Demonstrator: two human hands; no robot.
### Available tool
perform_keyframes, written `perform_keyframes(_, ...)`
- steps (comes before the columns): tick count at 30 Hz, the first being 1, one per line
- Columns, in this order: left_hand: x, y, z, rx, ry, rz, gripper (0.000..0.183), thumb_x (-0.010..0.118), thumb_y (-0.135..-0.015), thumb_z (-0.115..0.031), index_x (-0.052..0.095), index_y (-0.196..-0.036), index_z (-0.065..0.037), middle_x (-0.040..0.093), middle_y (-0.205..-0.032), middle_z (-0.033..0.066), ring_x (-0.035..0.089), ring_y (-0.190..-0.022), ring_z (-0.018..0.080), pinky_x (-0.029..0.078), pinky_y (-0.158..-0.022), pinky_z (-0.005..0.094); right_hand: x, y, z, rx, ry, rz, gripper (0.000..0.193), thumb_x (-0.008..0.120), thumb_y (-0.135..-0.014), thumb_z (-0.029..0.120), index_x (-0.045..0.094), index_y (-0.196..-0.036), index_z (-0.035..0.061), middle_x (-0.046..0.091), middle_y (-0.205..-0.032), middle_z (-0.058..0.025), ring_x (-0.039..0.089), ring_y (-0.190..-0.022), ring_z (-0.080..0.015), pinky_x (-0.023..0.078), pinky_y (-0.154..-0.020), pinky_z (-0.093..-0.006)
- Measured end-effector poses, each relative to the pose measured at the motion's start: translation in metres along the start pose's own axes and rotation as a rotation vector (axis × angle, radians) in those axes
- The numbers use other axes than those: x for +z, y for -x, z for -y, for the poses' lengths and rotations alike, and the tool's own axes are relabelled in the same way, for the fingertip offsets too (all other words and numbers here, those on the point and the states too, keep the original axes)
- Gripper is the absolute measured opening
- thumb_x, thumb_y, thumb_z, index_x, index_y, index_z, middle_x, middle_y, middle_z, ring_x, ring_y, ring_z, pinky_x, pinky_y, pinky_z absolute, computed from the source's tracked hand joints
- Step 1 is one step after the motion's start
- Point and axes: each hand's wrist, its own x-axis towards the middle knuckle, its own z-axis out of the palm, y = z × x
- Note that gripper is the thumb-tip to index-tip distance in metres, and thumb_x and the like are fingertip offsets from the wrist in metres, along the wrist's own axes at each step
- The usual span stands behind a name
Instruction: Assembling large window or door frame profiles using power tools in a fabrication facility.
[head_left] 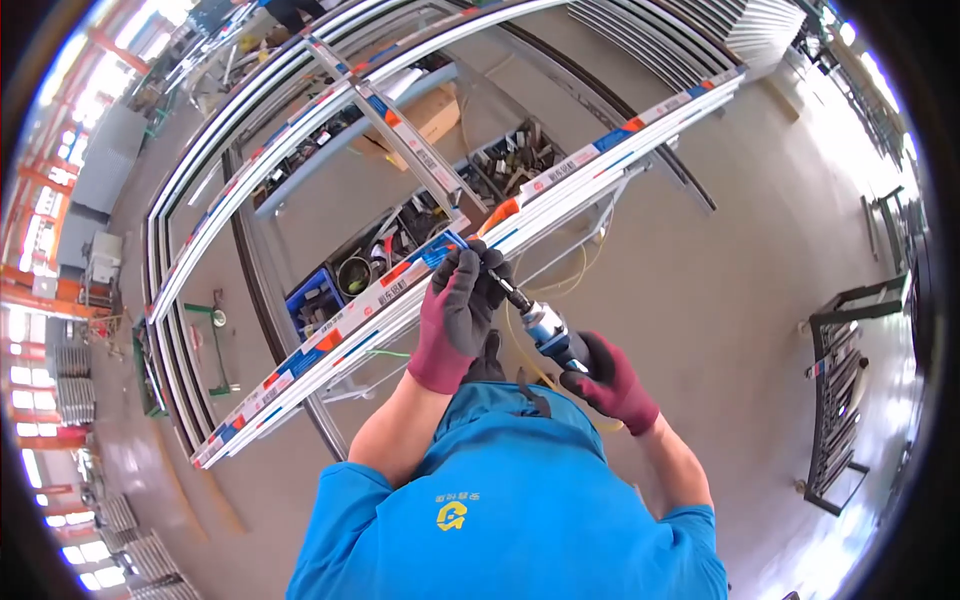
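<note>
My right hand (615, 385), in a maroon and black glove, is wrapped round the rear of a blue and silver power drill (548, 330). The drill's dark chuck and bit (513, 293) point up and left towards my other hand. My left hand (458, 320), gloved alike, is closed with its fingertips bunched by the bit's tip; whatever they pinch is hidden. Just beyond those fingers runs the near rail of a large white metal frame (385, 292), wrapped in printed film. A crossbar (415, 150) meets this rail close to my left hand.
Beneath the frame stand a blue bin (318, 303) and dark trays of small parts (515, 160), with a cardboard box (430, 115) behind. A thin yellow hose (580, 275) loops below the rail. Racks (840, 400) stand at right; stacked profiles (650, 45) lie at far right.
</note>
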Motion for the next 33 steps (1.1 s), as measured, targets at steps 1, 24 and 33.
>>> perform_keyframes(1,-0.005,0.001,0.003,-0.018,0.000,-0.007,0.019,0.064,-0.108,-0.019,0.070,-0.122,-0.008,0.074,-0.110,0.0073,0.071,-0.103,0.0226,0.059,-0.094,0.0403,0.002,0.002,-0.002,-0.008,0.046,-0.021,0.066,0.085,-0.090,0.043,0.061,-0.133,-0.0006,0.066,-0.102,-0.0085,0.061,-0.095,-0.0141,0.052,-0.084,-0.0337)
perform_keyframes(24,-0.061,0.012,0.025,-0.142,-0.635,-0.195,0.025,0.071,-0.102,-0.010,0.073,-0.125,0.001,0.077,-0.102,0.0078,0.072,-0.089,0.0131,0.059,-0.080,0.0279,0.041,0.001,-0.048,0.026,0.343,-0.432,0.062,0.082,-0.087,0.028,0.058,-0.135,-0.0033,0.071,-0.111,-0.0181,0.068,-0.104,-0.0212,0.055,-0.091,-0.0377)
perform_keyframes(33,-0.060,-0.019,-0.048,0.235,-1.254,0.020,0.034,0.058,-0.099,0.006,0.071,-0.131,0.001,0.072,-0.092,0.0054,0.068,-0.083,0.0116,0.058,-0.081,0.0287,0.012,0.017,-0.042,0.163,0.346,-0.374,0.056,0.080,-0.088,0.025,0.059,-0.132,-0.0031,0.070,-0.105,-0.0149,0.064,-0.097,-0.0174,0.053,-0.089,-0.0349)
